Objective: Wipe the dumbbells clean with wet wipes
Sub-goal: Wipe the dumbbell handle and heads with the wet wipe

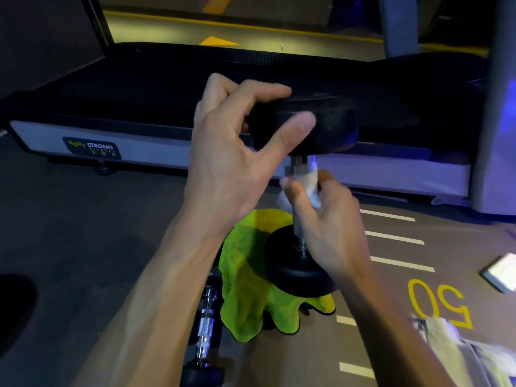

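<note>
A dumbbell stands upright on end near the middle of the view, its lower black head resting on a bright green cloth spread on the floor. The left hand comes in from 7 o'clock and takes the upper black head in its grip, fingers curled over the top edge and the thumb pressed against the near side. The right hand, reaching in from 5 o'clock, has its grip closed round a white wet wipe, which is wrapped against the metal handle just under the upper head.

At 6 o'clock from the cloth, a second dumbbell lies on the floor, its knurled chrome handle running toward the viewer and partly covered by the left forearm. A treadmill with a black belt and a grey side rail crosses the view at 12 o'clock, behind the raised head. At 4 o'clock the floor carries white dashes and a yellow "50". A pack with blurred print lies at the lower right corner; what it holds cannot be told. A small white flat object lies at 3 o'clock.
</note>
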`<action>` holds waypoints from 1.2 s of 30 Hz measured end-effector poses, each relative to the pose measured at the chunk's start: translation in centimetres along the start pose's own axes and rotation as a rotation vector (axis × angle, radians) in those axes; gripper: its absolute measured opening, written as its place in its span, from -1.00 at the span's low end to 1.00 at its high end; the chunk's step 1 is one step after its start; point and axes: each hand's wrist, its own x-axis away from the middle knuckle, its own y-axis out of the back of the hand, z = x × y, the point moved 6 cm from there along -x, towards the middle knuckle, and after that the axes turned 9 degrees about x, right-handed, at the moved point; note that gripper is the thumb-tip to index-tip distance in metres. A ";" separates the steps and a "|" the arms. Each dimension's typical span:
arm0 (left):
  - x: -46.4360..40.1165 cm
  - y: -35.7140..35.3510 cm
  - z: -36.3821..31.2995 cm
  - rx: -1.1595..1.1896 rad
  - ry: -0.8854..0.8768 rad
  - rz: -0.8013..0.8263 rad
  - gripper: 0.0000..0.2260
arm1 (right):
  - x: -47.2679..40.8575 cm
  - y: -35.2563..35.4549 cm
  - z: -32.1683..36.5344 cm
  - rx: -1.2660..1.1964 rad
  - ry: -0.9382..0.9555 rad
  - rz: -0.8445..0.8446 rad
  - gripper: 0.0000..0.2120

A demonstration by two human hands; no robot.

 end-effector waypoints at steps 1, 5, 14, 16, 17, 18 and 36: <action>-0.1 -0.1 -0.3 -0.001 -0.002 -0.013 -0.69 | 0.4 -0.2 -0.7 -0.009 -0.025 0.047 -0.77; -0.3 -1.2 -0.9 0.033 0.003 -0.040 -0.63 | 0.1 0.4 -1.6 -0.012 -0.063 0.190 -0.76; -0.7 -2.8 -1.1 0.092 0.040 0.005 -0.64 | 0.1 0.4 -1.0 -0.025 -0.087 -0.002 -0.77; -0.6 -2.7 -1.0 0.094 0.037 0.013 -0.71 | 1.0 0.1 -1.8 -0.010 -0.116 0.121 -0.73; -0.6 -2.6 -0.9 0.101 0.034 0.019 -0.76 | 1.3 0.2 -2.1 -0.046 -0.124 0.174 -0.76; -0.7 -2.6 -0.8 0.108 0.034 0.024 -0.81 | 1.7 0.3 -2.2 -0.122 -0.133 0.225 -0.78; -1.3 -2.9 0.0 0.097 0.011 0.022 -0.82 | 0.0 0.9 -1.5 -0.298 0.018 0.011 -0.82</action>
